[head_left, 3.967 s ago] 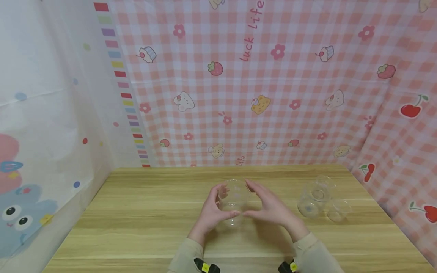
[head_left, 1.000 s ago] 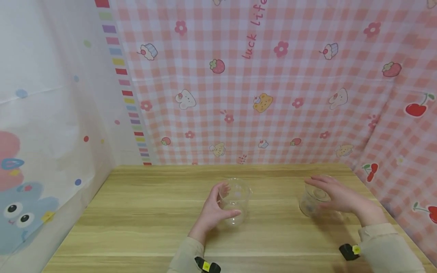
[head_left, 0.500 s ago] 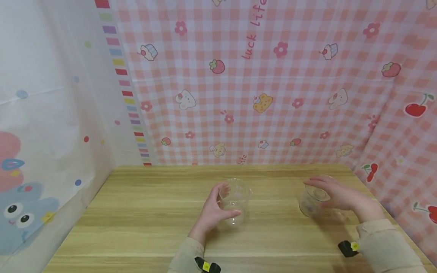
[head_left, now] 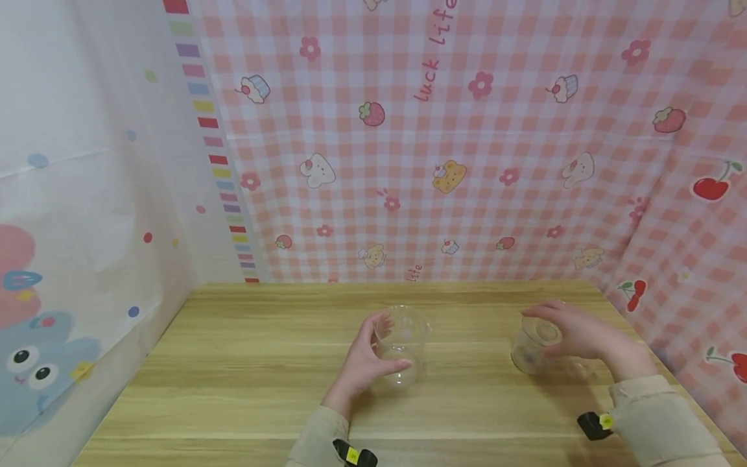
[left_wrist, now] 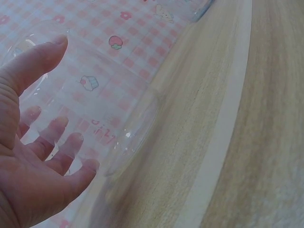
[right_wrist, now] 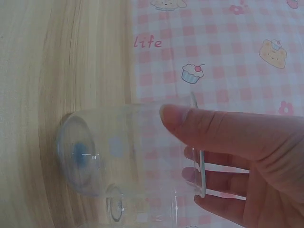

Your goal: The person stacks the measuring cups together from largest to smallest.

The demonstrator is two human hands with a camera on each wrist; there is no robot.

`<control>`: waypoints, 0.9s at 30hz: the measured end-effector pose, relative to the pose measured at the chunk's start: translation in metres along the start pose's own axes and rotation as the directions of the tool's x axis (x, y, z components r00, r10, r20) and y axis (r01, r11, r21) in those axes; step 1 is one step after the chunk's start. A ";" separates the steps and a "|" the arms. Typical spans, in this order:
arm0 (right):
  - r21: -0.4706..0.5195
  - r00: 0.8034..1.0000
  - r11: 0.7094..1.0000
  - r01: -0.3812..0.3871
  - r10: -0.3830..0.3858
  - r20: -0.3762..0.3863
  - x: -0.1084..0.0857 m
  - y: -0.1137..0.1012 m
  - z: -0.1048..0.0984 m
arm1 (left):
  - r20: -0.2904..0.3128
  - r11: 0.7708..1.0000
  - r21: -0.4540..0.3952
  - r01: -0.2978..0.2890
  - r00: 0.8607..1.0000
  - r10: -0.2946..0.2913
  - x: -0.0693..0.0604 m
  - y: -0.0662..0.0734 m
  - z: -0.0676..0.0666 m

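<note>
In the middle of the wooden table (head_left: pixel 251 363) stands a large clear beaker (head_left: pixel 408 337). My left hand (head_left: pixel 369 360) curves round its left side, thumb in front and fingers behind, as the left wrist view also shows. At the right, a smaller clear beaker (head_left: pixel 525 353) stands upright on the table. My right hand (head_left: pixel 574 334) grips it by the rim from above, with the thumb on the near side and the fingers across. The right wrist view shows this beaker (right_wrist: pixel 118 142) with a bluish spot at its base and a pale patch on its wall.
Close beside the gripped beaker is another small clear vessel (right_wrist: pixel 142 206), mostly covered by my right hand in the head view. A pink checked cloth (head_left: pixel 373 162) hangs behind the table, and a white patterned cloth (head_left: pixel 87 162) hangs on the left.
Since four seconds ago, my right hand has left the large beaker and moved right onto the smaller one. Over the last second it has barely shifted. My left hand has stayed put.
</note>
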State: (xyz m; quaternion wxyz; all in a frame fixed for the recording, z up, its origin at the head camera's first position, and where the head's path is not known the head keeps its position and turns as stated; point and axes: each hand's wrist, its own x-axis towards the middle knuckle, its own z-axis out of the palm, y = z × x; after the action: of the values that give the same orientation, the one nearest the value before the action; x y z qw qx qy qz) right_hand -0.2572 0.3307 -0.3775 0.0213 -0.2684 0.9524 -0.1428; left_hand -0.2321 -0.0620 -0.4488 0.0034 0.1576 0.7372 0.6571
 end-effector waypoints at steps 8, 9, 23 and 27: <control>-0.012 0.999 1.000 -0.023 0.022 -0.048 0.000 -0.003 0.003 | 0.004 1.000 0.004 0.009 1.000 -0.009 -0.002 0.007 0.000; -0.015 0.998 1.000 -0.024 0.023 -0.052 0.001 -0.003 0.003 | 0.001 1.000 0.006 0.010 1.000 -0.010 0.000 0.002 0.000; -0.059 0.996 0.996 -0.073 0.069 -0.062 0.001 -0.008 0.005 | -0.015 1.000 0.027 0.001 1.000 0.000 0.010 -0.028 0.000; -0.059 0.995 0.995 -0.086 0.082 -0.058 0.001 -0.010 0.006 | -0.018 1.000 0.024 0.001 1.000 -0.001 0.010 -0.028 0.000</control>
State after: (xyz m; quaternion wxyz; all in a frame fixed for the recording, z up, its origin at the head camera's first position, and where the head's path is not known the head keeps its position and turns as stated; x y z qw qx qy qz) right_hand -0.2520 0.3204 -0.3798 -0.0073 -0.2246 0.9671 -0.1195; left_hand -0.2477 -0.0620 -0.4742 -0.0047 0.1516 0.7451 0.6495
